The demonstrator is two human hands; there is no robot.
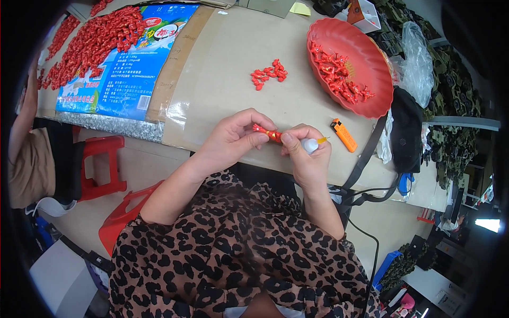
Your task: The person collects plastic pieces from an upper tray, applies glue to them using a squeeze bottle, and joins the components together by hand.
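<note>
My left hand (238,135) pinches one end of a small glossy red figurine (271,134) with gold marks. The thumb and fingers of my right hand (308,153) close on its other end. Tucked in that same right hand is a small white squeeze bottle (309,146) with a thin yellow tip pointing right. Beyond my hands lies a loose cluster of small red pieces (268,73). A scalloped red bowl (383,79) at the far right holds several red figurines (339,77). An orange lighter (345,135) lies right of my right hand.
A heap of red figurines (98,47) covers part of a blue printed sheet (119,100) at the far left. Below the table's left edge stand red stools (103,167), near another person (32,159). A black bag (405,132) with straps sits at the table's right.
</note>
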